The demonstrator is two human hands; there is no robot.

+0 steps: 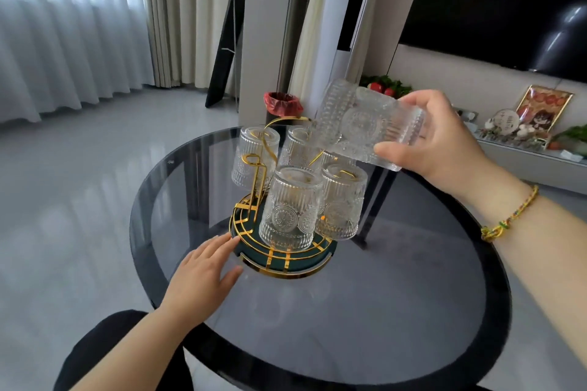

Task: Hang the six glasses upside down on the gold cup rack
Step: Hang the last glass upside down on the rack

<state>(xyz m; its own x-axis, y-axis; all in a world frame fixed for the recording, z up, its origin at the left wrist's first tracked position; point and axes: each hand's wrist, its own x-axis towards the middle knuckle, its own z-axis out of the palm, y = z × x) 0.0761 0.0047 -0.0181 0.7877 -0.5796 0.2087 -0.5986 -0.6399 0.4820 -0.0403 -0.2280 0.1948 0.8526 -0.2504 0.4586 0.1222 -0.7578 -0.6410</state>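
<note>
The gold cup rack [254, 181] stands on a round green-and-gold base [286, 259] near the middle of the round table. Several embossed clear glasses hang upside down on its arms, the nearest glass [290, 206] in front and another [340, 203] to its right. My right hand [438, 136] holds one more glass [368, 124], tilted on its side above the right rear of the rack, mouth pointing left. My left hand [206, 267] lies flat on the table with its fingertips touching the base's left edge. One gold arm [254, 162] at the left front is bare.
The smoked-glass round table [397, 279] has a dark rim. Behind it stand a bin with a red bag [282, 103], a pillar and curtains. A low shelf with ornaments [524, 127] runs along the right wall under a black screen.
</note>
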